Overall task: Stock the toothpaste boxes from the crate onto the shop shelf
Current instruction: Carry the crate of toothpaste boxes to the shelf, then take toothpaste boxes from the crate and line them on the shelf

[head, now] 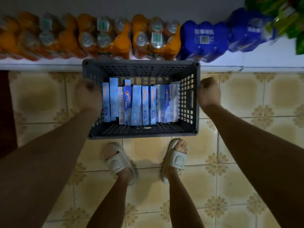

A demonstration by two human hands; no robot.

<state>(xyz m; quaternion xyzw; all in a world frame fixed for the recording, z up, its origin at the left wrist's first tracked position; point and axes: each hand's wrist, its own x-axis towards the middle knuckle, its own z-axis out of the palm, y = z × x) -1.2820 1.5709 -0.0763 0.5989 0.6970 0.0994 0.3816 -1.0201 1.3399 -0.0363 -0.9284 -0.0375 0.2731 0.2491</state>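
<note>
I've got the dark grey perforated plastic crate (141,66) between my hands: left hand (88,94) curled in a grip on its left wall, right hand (209,92) curled on its right wall. Between the grips, blue and white cardboard toothpaste boxes (136,104) stand packed in a row inside. Beyond the grips, white shelf (263,63) carries orange shrink-wrapped can packs (105,35) and blue wrapped packs (204,40).

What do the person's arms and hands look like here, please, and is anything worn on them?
Both forearms are bare, with no sleeves in view. The left hand and right hand show no gloves, watch or bracelet. Rings cannot be ruled out in the dim, blurred light.
</note>
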